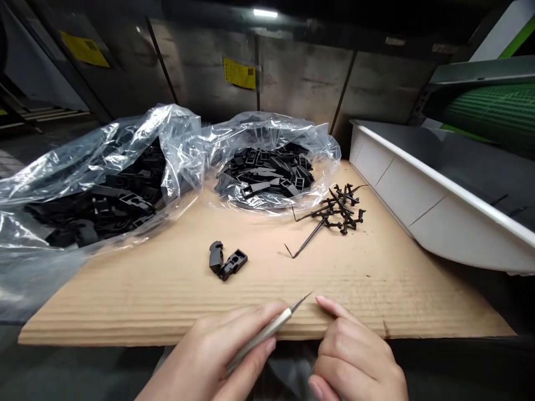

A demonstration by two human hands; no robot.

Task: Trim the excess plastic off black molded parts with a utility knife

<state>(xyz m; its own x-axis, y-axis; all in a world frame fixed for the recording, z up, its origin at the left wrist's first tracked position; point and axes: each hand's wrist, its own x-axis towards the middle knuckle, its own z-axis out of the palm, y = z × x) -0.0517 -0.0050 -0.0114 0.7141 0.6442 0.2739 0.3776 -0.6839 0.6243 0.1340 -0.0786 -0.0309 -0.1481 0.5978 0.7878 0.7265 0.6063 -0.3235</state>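
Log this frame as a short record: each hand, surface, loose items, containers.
Left hand: gripping a pale-handled blade tool, tip forward-right
Right hand: index finger extended near the tip, apart from it; other fingers curled, contents unclear
Surface: cardboard sheet
Loose items: black pieces; tangled thin black scraps, farther right
Containers: left plastic bag and middle plastic bag, both holding black parts; white bin, right
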